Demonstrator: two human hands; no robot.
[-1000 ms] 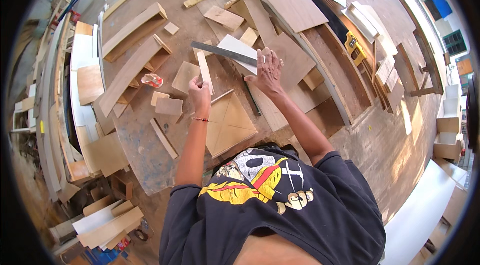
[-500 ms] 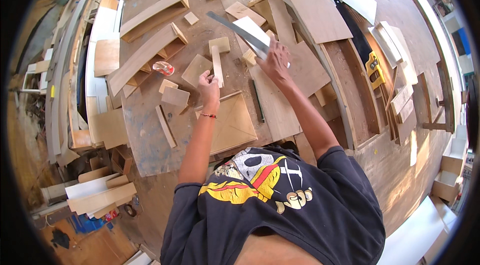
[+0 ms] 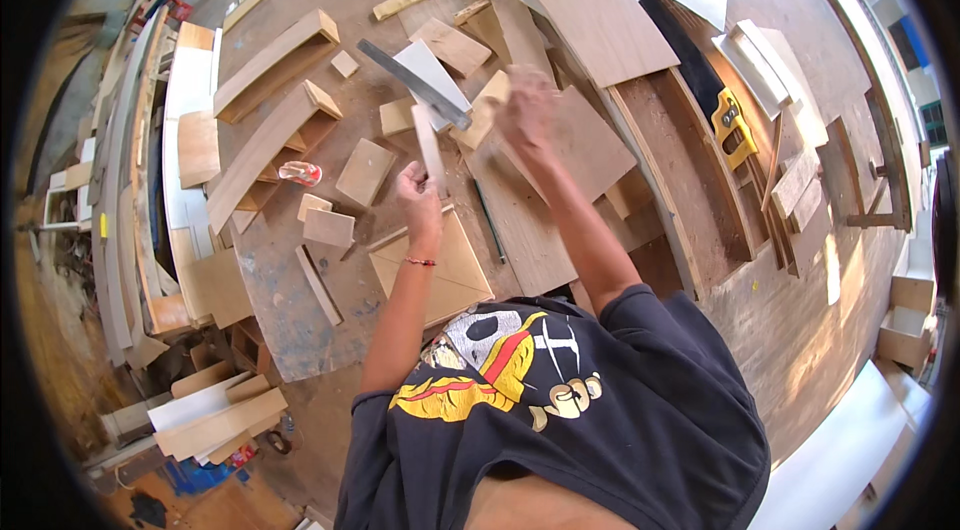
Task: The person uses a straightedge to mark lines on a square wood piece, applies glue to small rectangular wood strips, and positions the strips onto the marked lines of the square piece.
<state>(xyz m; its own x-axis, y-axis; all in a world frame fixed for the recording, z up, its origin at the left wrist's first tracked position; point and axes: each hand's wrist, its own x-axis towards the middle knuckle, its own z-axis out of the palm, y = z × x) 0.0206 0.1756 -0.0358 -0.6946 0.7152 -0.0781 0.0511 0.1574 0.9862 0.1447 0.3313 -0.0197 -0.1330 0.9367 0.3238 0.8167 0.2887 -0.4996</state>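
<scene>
My left hand (image 3: 418,188) is closed around the lower end of a thin, pale wooden strip (image 3: 427,138), which points away from me. Blurred by motion, my right hand (image 3: 527,112) hovers over wooden offcuts, its fingers too smeared to read. A gap separates it from a grey metal strip (image 3: 410,78) that lies across a white triangular piece (image 3: 432,70). Beside the wooden strip's far end is a small wood block (image 3: 397,116). A larger rectangular block (image 3: 366,172) sits left of my left hand. A square wooden panel (image 3: 455,265) lies partly under my left forearm.
Two long box-like wooden pieces (image 3: 270,155) stand at the left, near a red and white can (image 3: 300,173). A dark pencil-like stick (image 3: 490,220) lies right of the square panel. A handsaw with a yellow handle (image 3: 735,130) rests at the right beside stacked boards.
My right hand has come off the grey metal strip and is now apart from it. The left hand keeps hold of the wooden strip. The whole view has shifted slightly.
</scene>
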